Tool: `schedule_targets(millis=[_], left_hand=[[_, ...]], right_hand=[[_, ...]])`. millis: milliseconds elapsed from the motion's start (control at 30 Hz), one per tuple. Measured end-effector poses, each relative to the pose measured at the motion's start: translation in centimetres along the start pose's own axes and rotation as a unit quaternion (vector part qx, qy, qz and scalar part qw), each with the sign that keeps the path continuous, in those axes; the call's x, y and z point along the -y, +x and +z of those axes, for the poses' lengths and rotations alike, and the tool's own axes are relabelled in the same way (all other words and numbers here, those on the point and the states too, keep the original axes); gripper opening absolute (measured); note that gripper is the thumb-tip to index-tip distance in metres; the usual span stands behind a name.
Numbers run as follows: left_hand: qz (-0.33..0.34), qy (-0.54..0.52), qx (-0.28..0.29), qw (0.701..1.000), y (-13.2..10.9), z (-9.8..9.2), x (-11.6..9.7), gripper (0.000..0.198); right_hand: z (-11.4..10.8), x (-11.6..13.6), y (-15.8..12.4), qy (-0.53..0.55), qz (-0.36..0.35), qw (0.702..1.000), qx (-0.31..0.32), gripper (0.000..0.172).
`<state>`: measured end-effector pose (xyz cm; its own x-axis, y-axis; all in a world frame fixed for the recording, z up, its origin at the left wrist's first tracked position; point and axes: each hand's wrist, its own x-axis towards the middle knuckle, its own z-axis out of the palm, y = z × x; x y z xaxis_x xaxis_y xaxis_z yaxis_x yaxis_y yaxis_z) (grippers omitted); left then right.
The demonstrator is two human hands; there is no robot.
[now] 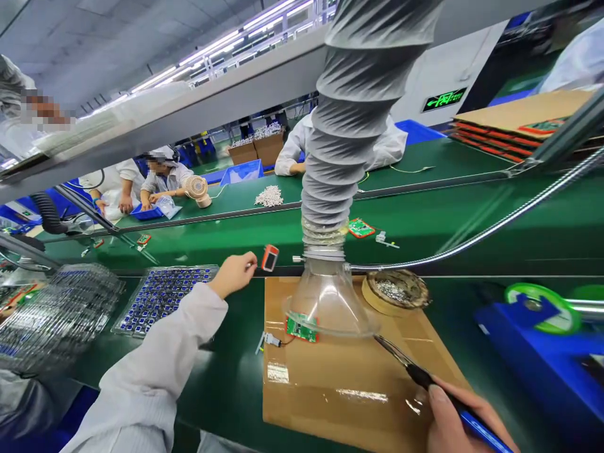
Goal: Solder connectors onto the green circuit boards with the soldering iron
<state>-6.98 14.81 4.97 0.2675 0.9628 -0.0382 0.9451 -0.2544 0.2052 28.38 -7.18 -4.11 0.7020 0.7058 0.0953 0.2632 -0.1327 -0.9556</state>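
Observation:
My left hand (233, 272) reaches forward to the conveyor edge and pinches a small red and grey part (270, 257). My right hand (460, 418) at the lower right grips a blue-handled soldering iron (427, 380), its tip pointing toward a clear fume funnel (330, 302). A small green circuit board (302, 328) with a short wired connector (267, 340) lies under the funnel on a cardboard mat (349, 377).
A grey ribbed duct (349, 126) rises from the funnel. A tip-cleaner tin (397, 289) sits beside it. Trays of blue parts (160, 296) lie left. A blue stand with a green solder spool (542, 308) is right. Other people work across the green belt (448, 220).

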Motion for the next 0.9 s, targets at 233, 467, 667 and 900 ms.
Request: schedule_targets(millis=[233,467,667,900], left_hand=[[0.077,0.087,0.03,0.993,-4.4,5.3,-4.2,0.031],[0.015,0.071,-0.085,0.994,-7.1,6.2,-5.3,0.039],[0.117,-0.048,-0.042,0.991,-13.7,9.7,-9.8,0.033],[0.198,-0.031,-0.013,0.98,-12.2,12.2,-12.7,0.022]], right_hand=[[0.0,-1.7,0.0,0.01,-0.055,0.998,0.04,0.039],[-0.3,-1.5,-0.1,0.04,-0.073,0.993,0.084,0.039],[0.3,0.6,0.0,0.038,-0.068,0.989,0.129,0.041],[3.3,1.0,-0.4,-0.022,-0.109,0.966,0.233,0.055]])
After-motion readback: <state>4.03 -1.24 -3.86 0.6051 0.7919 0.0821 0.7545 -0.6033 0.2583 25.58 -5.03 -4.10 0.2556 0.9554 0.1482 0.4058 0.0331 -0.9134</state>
